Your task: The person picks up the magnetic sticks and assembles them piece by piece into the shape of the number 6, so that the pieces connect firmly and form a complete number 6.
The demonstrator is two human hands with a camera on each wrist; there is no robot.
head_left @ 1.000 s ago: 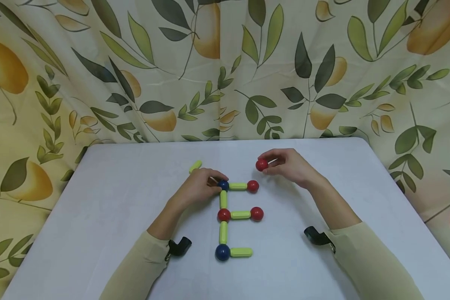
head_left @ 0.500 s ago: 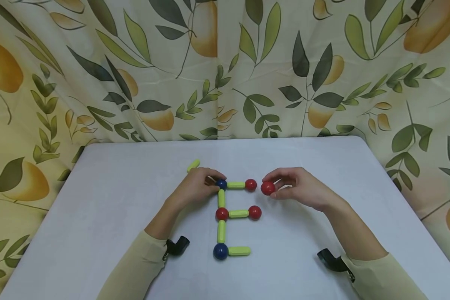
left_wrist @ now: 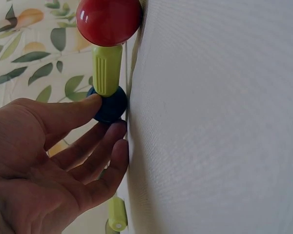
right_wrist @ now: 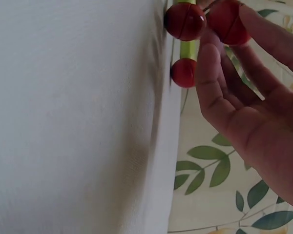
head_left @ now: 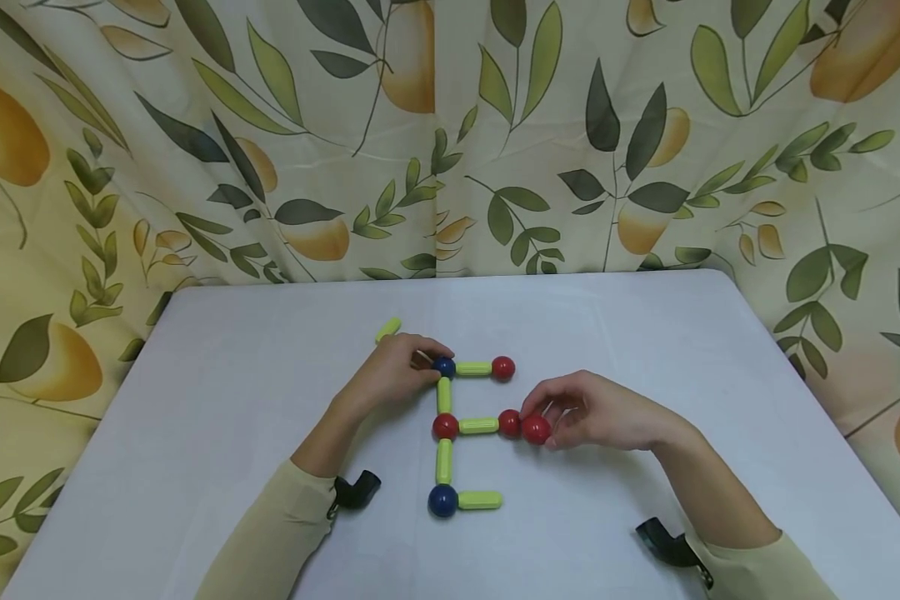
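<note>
My left hand [head_left: 399, 367] pinches the blue ball [head_left: 444, 367] at the upper corner of an E-shaped figure of balls and ribbed yellow-green rods. Thumb and fingertips lie on that ball in the left wrist view. Between the fingers of my right hand [head_left: 596, 412] is a loose red ball [head_left: 536, 430], raised beside the red ball [head_left: 509, 423] that ends the middle arm. The top arm also ends in a red ball [head_left: 503, 368]. A second red ball [head_left: 445, 427] joins the spine's middle, and a blue ball [head_left: 443, 501] its lower corner. The bottom rod [head_left: 480, 500] has a bare end.
A loose yellow-green rod [head_left: 388, 328] lies behind my left hand, partly covered by it. The white table [head_left: 270, 333] ends at a curtain [head_left: 540, 167] printed with fruit and leaves. A black wrist camera [head_left: 357, 490] sits at my left cuff.
My right hand has come toward me with the red ball, from behind the top arm to the end of the middle arm. The left hand stays on the upper blue ball.
</note>
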